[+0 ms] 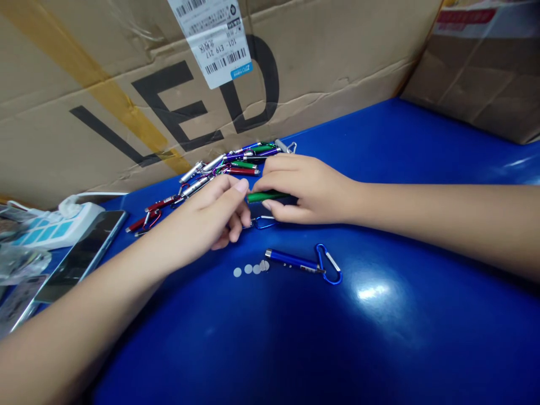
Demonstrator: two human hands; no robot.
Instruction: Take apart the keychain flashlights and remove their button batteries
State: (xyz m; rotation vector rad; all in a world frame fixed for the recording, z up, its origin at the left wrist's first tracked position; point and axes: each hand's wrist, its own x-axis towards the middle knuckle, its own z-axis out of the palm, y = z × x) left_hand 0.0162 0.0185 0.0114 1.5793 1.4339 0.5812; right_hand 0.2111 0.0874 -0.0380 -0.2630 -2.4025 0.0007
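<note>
A green mini flashlight (266, 196) lies across the gap between my hands, in the grip of my right hand (310, 188), whose thumb and fingers are closed round it. My left hand (219, 214) is curled at its left end, thumb and forefinger pinched together; what they hold, if anything, is hidden. Just below, a blue carabiner clip (265, 223) shows on the table, its other end hidden behind my left fingers. Nearer to me lies a blue mini flashlight (293, 261) with a blue carabiner (329, 264). Several small round silvery discs (248, 269) lie in a row beside its left end.
Behind my hands a pile of coloured mini flashlights (223, 163) lies against a big cardboard box (316, 67). A phone (82, 256) and a white power strip (63, 225) are at the left. Another carton (476, 73) stands back right on the blue table (379, 349).
</note>
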